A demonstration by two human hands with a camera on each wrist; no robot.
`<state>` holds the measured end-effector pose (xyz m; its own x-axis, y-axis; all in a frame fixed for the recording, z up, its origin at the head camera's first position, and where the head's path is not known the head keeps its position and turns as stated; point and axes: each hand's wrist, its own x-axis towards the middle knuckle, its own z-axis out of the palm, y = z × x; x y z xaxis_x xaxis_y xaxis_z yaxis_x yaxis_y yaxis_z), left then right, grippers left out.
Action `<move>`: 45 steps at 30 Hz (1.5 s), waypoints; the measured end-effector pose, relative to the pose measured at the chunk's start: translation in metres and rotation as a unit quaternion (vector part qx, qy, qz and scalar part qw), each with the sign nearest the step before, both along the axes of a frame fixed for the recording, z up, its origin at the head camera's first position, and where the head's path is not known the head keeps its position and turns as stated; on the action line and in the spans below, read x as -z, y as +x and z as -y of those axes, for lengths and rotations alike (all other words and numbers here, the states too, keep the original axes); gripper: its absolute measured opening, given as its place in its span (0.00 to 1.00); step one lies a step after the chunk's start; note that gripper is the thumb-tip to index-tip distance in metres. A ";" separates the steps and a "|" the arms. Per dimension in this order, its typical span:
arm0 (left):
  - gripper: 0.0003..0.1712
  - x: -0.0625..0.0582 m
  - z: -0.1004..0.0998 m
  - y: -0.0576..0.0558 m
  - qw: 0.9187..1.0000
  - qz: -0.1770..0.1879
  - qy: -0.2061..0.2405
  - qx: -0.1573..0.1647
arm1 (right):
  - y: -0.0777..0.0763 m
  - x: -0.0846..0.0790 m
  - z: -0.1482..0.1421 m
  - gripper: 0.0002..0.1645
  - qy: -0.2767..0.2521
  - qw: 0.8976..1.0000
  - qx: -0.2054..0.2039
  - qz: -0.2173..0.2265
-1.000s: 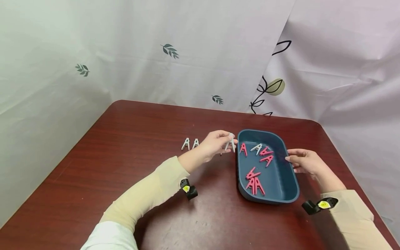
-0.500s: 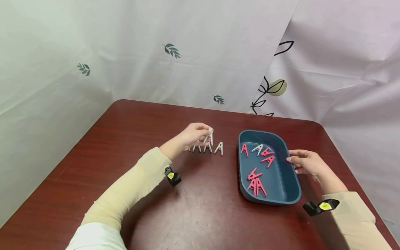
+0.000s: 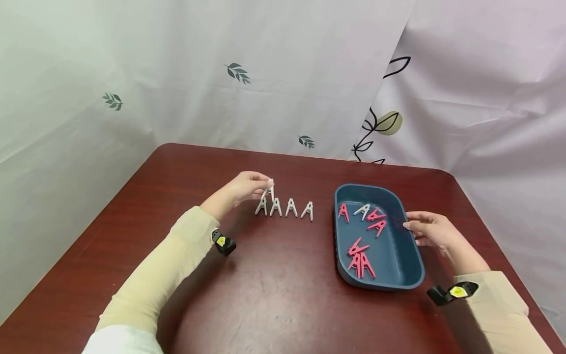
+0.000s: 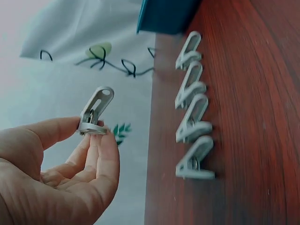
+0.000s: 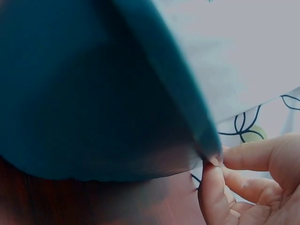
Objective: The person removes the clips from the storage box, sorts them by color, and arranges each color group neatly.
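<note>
My left hand point(image 3: 245, 188) pinches a white clothespin point(image 4: 97, 110) between thumb and fingers, raised above the table. In the head view the held clothespin overlaps the left end of a row of several white clothespins point(image 3: 291, 207), which stand on the table with their legs spread. At the right, my right hand point(image 3: 433, 230) pinches the side rim of a blue plastic bin point(image 3: 400, 260), thumb on top and fingers below. Inside the bin lie several red clothespins point(image 3: 377, 227) and one white clothespin point(image 3: 363, 211).
The dark reddish wooden table point(image 3: 274, 295) has a rounded far edge. Behind and beside it hangs a pale curtain point(image 3: 185, 88) printed with leaves. A small black wrist camera point(image 3: 224, 242) sits on my left sleeve, another on the right.
My left hand has travelled left with the white clothespin, from beside the bin to the far end of the row, uncovering the standing clothespins. My right hand and the bin stay put.
</note>
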<state>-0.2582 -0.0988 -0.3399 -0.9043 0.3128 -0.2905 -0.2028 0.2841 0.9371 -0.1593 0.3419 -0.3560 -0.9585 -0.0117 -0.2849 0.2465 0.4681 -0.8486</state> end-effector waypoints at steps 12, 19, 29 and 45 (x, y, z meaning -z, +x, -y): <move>0.23 0.019 0.036 -0.008 1.000 0.000 -0.023 -0.006 | 0.002 0.001 0.000 0.38 -0.008 1.000 0.007 0.006; 0.23 0.026 0.046 -0.013 0.999 0.010 -0.041 -0.016 | 0.000 0.001 0.000 0.37 -0.018 1.000 0.010 0.011; 0.19 0.041 0.048 -0.015 0.996 0.022 -0.082 -0.017 | -0.001 0.001 0.000 0.36 -0.019 1.000 0.012 0.012; 0.17 0.046 0.043 -0.012 0.988 0.015 -0.147 -0.041 | -0.004 0.002 0.001 0.37 -0.034 0.999 0.020 0.016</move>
